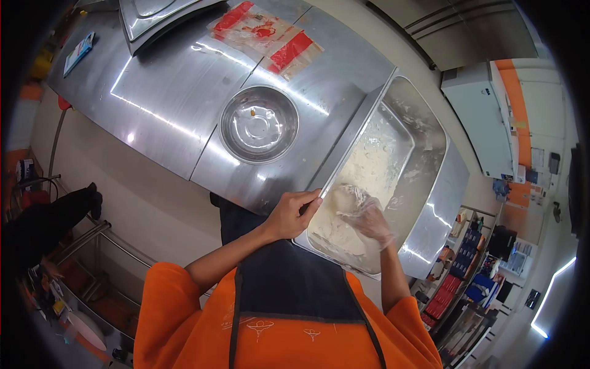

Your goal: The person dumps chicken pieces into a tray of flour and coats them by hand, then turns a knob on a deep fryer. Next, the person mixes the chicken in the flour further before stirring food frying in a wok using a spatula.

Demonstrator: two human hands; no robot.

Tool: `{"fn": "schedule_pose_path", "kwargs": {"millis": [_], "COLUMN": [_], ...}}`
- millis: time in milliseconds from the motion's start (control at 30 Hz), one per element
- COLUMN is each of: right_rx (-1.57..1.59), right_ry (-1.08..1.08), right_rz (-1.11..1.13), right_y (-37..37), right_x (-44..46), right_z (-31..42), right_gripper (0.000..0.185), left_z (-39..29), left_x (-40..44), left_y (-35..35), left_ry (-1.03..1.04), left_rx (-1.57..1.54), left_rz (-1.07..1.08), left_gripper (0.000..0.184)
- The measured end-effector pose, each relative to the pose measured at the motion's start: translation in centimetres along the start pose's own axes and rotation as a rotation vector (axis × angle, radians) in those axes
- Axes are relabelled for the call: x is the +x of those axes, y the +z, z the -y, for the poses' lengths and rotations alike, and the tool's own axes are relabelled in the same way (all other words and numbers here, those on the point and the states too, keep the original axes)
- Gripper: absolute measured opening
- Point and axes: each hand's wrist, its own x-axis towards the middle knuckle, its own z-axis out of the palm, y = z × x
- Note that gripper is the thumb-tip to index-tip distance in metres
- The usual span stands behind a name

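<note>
Flour (372,154) and metal surface (172,80): What looks like flour, a pale powder, lies in a tub at the near right end of the broad metal surface.
Steel tub (424,160): The deep container holds a wide, uneven layer of the powder, with white smears along its inner walls. Filling appears done, and handling looks under way rather than finished; how much work is left cannot be judged.
Metal unit (160,18): Its raised, shiny edge stands at the far side, well apart from the tub.
Plastic bag (264,34): Red-banded and clear, it lies flattened beyond the bowl, red smears showing at its middle.
Steel bowl (233,117): Round and upright, it sits beside the tub, apart from it. No powder shows inside, and no finished batch is seen there.
Right hand (369,218): Gloved in clear, powder-dusted plastic, it reaches down into the near part of the tub, touching the powder with fingers bent. Whether they are closed on a piece, or on powder alone, cannot be told.
Left hand (289,216): Bare, it is clamped on the tub's rim at the near left corner, thumb and fingers pressed together around the edge, seemingly to steady it.
Blue packet (78,54): Small and slim, it lies near the far left edge.
Yellowish scrap (252,112): One tiny bit rests inside the bowl.
</note>
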Motion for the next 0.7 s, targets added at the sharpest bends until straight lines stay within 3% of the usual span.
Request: {"fn": "schedule_pose_path", "kwargs": {"millis": [67, 167, 267, 367, 467, 533, 600, 667, 700], "right_rx": [0.579, 0.077, -0.284, -0.17, 0.509, 0.624, 0.335, -0.389, 0.177], "right_ry": [0.046, 0.135, -0.142, -0.445, -0.134, 0.381, 0.235, -0.56, -0.061], "right_rz": [0.004, -0.16, -0.48, -0.321, 0.187, 0.146, 0.035, -0.132, -0.004], "right_y": [-2.4, -0.4, 6.7, 9.5, 4.8, 0.6, 2.1, 8.2, 6.8], "right_x": [1.2, 5.0, 6.5, 3.1, 0.1, -0.6, -1.4, -2.1, -1.8], "right_z": [0.7, -3.2, -2.9, -5.7, -6.2, -5.9, -8.3, -13.5, -8.8], "right_gripper": [0.051, 0.054, 0.045, 0.044, 0.047, 0.051, 0.055, 0.059, 0.067], "left_z": [0.1, 0.2, 0.0, 0.2, 0.4, 0.4, 0.4, 0.1, 0.1], "left_x": [0.1, 0.0, 0.1, 0.0, 0.2, -0.1, -0.3, 0.0, 0.1], "left_y": [0.1, 0.1, 0.1, 0.0, 0.1, 0.2, 0.1, 0.4, 0.5], "left_ry": [-0.001, 0.01, 0.006, 0.008, 0.019, 0.003, -0.013, 0.008, 0.026], "left_rx": [0.004, 0.017, 0.024, 0.007, 0.0, -0.013, 0.005, 0.001, -0.01], "left_rz": [-0.001, -0.003, 0.003, -0.01, -0.013, -0.02, -0.019, -0.008, -0.016], "left_gripper": [0.025, 0.025, 0.025, 0.025, 0.024, 0.024, 0.024, 0.024, 0.024]}}
